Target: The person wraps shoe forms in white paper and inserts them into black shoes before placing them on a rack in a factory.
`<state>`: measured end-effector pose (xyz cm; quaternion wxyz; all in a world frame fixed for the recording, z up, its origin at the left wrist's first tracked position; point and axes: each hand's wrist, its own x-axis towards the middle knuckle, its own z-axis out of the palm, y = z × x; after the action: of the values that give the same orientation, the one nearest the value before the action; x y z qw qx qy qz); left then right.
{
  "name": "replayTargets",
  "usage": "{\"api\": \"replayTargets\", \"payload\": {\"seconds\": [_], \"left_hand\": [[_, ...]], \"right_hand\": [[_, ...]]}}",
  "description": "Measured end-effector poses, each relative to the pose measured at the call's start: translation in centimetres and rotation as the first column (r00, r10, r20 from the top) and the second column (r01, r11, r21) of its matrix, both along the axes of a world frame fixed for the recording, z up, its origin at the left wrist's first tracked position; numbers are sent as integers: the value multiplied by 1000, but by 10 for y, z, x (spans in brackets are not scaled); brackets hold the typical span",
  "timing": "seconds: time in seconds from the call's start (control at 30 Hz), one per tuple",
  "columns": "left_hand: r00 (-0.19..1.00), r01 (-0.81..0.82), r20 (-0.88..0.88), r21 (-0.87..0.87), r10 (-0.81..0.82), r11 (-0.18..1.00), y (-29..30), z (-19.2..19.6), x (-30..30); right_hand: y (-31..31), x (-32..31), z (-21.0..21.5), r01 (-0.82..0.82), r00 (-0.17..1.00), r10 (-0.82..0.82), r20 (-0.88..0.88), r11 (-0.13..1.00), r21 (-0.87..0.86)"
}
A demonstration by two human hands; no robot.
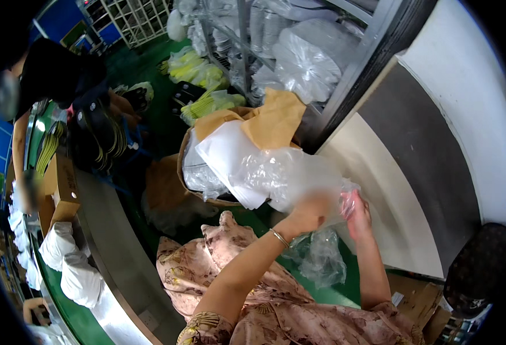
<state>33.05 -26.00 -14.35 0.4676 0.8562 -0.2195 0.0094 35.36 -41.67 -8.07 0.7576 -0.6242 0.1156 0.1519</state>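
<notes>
My right hand [356,214] is closed on a crumpled clear plastic bag [349,188], its fingers pinching the film. Close by on its left is my left hand [311,211], with a bracelet on the wrist. Its fingers are blurred, and I cannot make out what they grip. Just beyond it, white sheets [224,155] and clear plastic film [267,169] lie over an open carton [181,167] with brown paper [274,118] on top. Below my hands, more loose clear plastic [322,259] hangs or lies over the green floor.
A shelf rack [345,75] with plastic-wrapped goods stands ahead. To the right is a white and grey panel [419,121]. At left runs a metal-edged bench [109,241] with a cardboard box [63,190] and white bundles [80,282]. Another person [51,75] works at far left.
</notes>
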Motion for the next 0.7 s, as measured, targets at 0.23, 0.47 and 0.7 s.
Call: {"api": "replayTargets", "payload": {"seconds": [0.23,0.47,0.7], "left_hand": [[988,-111,150,601,25,792,25,-74,-17],[998,-18,68,429,-13,903,52,-75,-4],[972,190,-209,403,-112,895,45,-58,-20]], "right_hand": [[-41,30,-15,145,989,-137,-55,974,174],[-10,1,-13,528,544,303,783,601,-600],[-1,-4,-126,-348,397,914,-86,63,-935]]}}
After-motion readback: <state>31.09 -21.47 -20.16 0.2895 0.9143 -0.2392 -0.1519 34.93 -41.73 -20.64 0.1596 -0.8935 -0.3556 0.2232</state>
